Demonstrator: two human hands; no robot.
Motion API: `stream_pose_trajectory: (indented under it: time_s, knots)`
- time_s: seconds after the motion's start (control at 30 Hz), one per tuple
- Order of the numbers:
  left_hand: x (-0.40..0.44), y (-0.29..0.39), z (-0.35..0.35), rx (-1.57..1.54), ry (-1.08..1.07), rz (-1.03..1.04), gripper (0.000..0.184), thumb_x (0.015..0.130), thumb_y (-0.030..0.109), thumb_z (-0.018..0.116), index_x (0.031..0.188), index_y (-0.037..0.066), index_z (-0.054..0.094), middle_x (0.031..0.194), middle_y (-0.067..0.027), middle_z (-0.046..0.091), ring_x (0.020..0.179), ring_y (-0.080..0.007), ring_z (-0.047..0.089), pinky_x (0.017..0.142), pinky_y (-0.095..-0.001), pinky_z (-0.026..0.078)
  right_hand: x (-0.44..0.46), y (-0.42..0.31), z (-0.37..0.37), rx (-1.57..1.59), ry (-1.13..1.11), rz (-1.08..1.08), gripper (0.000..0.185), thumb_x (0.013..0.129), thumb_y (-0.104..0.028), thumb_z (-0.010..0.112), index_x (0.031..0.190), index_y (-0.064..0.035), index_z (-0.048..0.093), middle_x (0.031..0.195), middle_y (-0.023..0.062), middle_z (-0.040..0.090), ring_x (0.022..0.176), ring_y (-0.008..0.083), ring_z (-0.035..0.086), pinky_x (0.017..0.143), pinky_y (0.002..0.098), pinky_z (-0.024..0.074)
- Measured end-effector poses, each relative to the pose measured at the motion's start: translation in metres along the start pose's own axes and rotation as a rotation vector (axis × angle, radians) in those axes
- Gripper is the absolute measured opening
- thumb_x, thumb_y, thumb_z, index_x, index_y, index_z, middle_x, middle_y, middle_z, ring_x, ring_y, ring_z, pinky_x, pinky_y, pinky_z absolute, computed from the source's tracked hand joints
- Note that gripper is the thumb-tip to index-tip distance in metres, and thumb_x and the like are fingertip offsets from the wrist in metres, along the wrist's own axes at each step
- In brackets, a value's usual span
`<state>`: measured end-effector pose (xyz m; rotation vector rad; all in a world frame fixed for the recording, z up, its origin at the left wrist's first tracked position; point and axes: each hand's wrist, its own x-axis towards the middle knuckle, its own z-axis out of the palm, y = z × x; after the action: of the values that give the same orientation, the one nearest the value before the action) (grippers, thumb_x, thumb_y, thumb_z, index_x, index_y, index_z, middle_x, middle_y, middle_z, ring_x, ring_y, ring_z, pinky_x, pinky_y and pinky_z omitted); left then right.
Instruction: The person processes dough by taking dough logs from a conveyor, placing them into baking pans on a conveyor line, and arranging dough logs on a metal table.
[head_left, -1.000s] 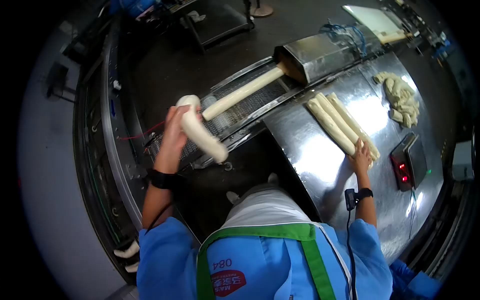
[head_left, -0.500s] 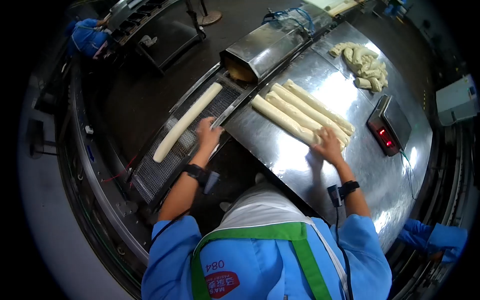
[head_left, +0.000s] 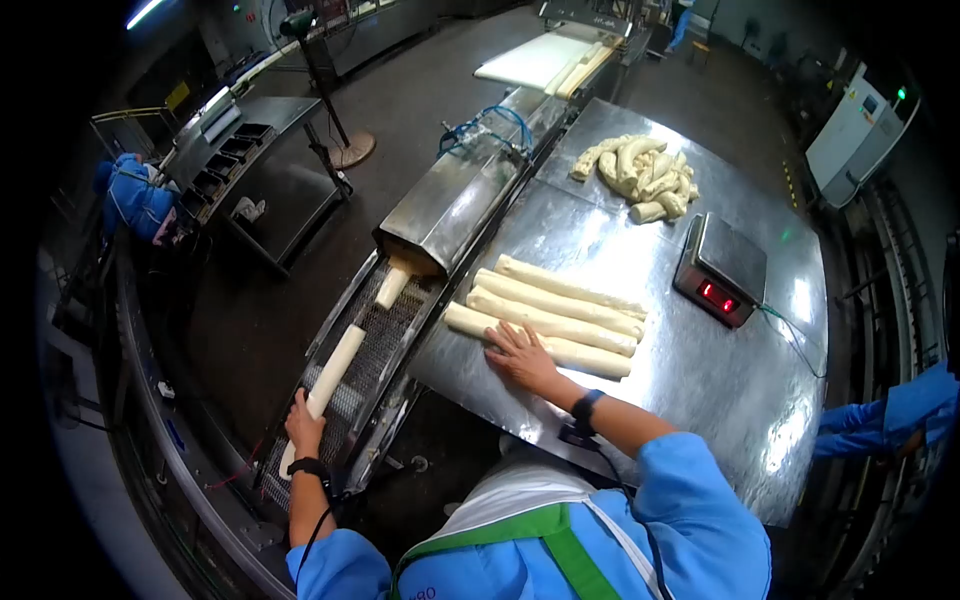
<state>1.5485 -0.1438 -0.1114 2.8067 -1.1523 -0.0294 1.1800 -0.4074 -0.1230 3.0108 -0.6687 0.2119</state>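
Observation:
On the mesh conveyor (head_left: pixel 373 362) lies a long pale dough roll (head_left: pixel 336 368). My left hand (head_left: pixel 304 425) is wrapped over its lower part, hiding some of it. Several similar rolls lie side by side on the metal table; my right hand (head_left: pixel 525 358) rests with fingers spread on the nearest dough roll (head_left: pixel 585 357). Another dough roll (head_left: pixel 393 287) pokes out of the metal housing over the conveyor, its far part hidden inside.
A heap of twisted dough pieces (head_left: pixel 640 175) sits at the table's (head_left: pixel 470 385) far side. Right of the rolls stands a scale (head_left: pixel 722 265) with a red display and a cable. The metal housing (head_left: pixel 450 215) borders the table. One co-worker (head_left: pixel 137 200) is far left, another person's sleeve (head_left: pixel 915 405) at right.
My left hand has moved down onto the roll on the conveyor, which has shifted lower. My right hand has slid leftward along the nearest roll. Another roll now emerges from the housing; the view has tilted up.

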Motion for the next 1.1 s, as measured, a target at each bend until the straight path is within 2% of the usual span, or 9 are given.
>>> stream_pose_trajectory:
  time_s: [0.2, 0.37, 0.53, 0.7, 0.77, 0.83, 0.9, 1.0, 1.1]
  knots:
    - [0.006, -0.015, -0.045, -0.203, -0.359, -0.072, 0.037, 0.057, 0.020, 0.061, 0.088, 0.000, 0.054, 0.084, -0.0189, 0.057, 0.078, -0.0298, 0.056, 0.069, -0.0367, 0.043, 0.034, 0.033, -0.004, 0.049, -0.056, 0.124, 0.034, 0.079, -0.017, 0.040, 0.108, -0.0310, 0.051, 0.134, 0.0040, 0.022, 0.125, 0.0271, 0.014, 0.096, 0.0538, 0.0150]
    - [0.011, 0.026, -0.089, -0.799, -0.644, -0.174, 0.021, 0.061, 0.014, 0.053, 0.074, -0.002, 0.057, 0.066, -0.0060, 0.053, 0.063, -0.0152, 0.051, 0.057, -0.0286, 0.040, 0.053, 0.060, -0.010, 0.119, -0.156, 0.220, 0.029, 0.078, -0.024, 0.046, 0.106, -0.0280, 0.053, 0.133, 0.0067, 0.024, 0.124, 0.0302, 0.015, 0.095, 0.0539, 0.0163]
    - [0.015, 0.116, -0.099, -1.379, -0.643, -0.110, 0.014, 0.075, 0.013, 0.049, 0.085, 0.004, 0.053, 0.075, 0.0005, 0.051, 0.067, -0.0091, 0.048, 0.058, -0.0226, 0.039, 0.050, 0.066, -0.021, 0.387, 0.009, 0.271, 0.032, 0.076, -0.036, 0.051, 0.100, -0.0158, 0.057, 0.121, 0.0115, 0.037, 0.114, 0.0304, 0.032, 0.087, 0.0459, 0.0309]
    - [0.003, 0.221, -0.080, -2.046, -0.931, -0.275, 0.026, 0.079, 0.017, 0.050, 0.099, 0.001, 0.047, 0.095, -0.0103, 0.052, 0.089, -0.0191, 0.050, 0.082, -0.0328, 0.040, 0.004, 0.035, -0.087, 1.331, -0.102, 0.288, 0.047, 0.084, -0.039, 0.042, 0.116, -0.0052, 0.043, 0.113, 0.0107, 0.047, 0.107, 0.0196, 0.041, 0.092, 0.0286, 0.0290]
    - [-0.020, 0.261, -0.065, -2.022, -0.972, -0.165, 0.033, 0.080, 0.022, 0.049, 0.105, 0.000, 0.043, 0.100, -0.0111, 0.050, 0.093, -0.0203, 0.049, 0.083, -0.0332, 0.039, -0.023, 0.034, -0.092, 1.508, -0.117, 0.363, 0.046, 0.084, -0.039, 0.041, 0.116, -0.0060, 0.043, 0.111, 0.0097, 0.048, 0.105, 0.0189, 0.041, 0.091, 0.0275, 0.0288]
    - [-0.035, 0.283, -0.045, -1.529, -1.053, -0.049, 0.040, 0.079, 0.027, 0.052, 0.106, -0.001, 0.044, 0.104, -0.0129, 0.048, 0.102, -0.0216, 0.044, 0.087, -0.0322, 0.033, -0.054, 0.047, -0.094, 1.288, -0.193, 0.594, 0.048, 0.081, -0.043, 0.045, 0.110, -0.0048, 0.047, 0.103, 0.0097, 0.052, 0.092, 0.0189, 0.048, 0.080, 0.0279, 0.0377]
    - [-0.036, 0.280, -0.024, -1.175, -0.941, 0.340, 0.039, 0.077, 0.026, 0.053, 0.106, 0.001, 0.047, 0.108, -0.0140, 0.047, 0.104, -0.0213, 0.042, 0.089, -0.0298, 0.031, -0.099, 0.065, -0.070, 0.827, -0.270, 0.754, 0.045, 0.075, -0.041, 0.053, 0.094, 0.0001, 0.055, 0.082, 0.0117, 0.059, 0.075, 0.0197, 0.056, 0.066, 0.0287, 0.0434]
    - [-0.004, 0.250, 0.011, -1.015, -0.683, 0.309, 0.032, 0.073, 0.022, 0.054, 0.100, 0.005, 0.054, 0.103, -0.0143, 0.053, 0.097, -0.0232, 0.049, 0.084, -0.0306, 0.037, -0.148, 0.052, -0.077, 0.439, -0.370, 0.908, 0.047, 0.069, -0.044, 0.057, 0.090, -0.0015, 0.056, 0.080, 0.0182, 0.059, 0.076, 0.0312, 0.056, 0.067, 0.0349, 0.0441]
    - [0.033, 0.199, 0.026, -0.687, 0.058, 0.408, 0.031, 0.066, 0.016, 0.055, 0.093, 0.001, 0.055, 0.092, -0.0174, 0.055, 0.088, -0.0318, 0.051, 0.079, -0.0368, 0.040, -0.154, 0.033, -0.096, 0.273, -0.380, 0.939, 0.041, 0.066, -0.032, 0.061, 0.094, -0.0035, 0.054, 0.096, 0.0169, 0.054, 0.089, 0.0311, 0.051, 0.071, 0.0357, 0.0427]
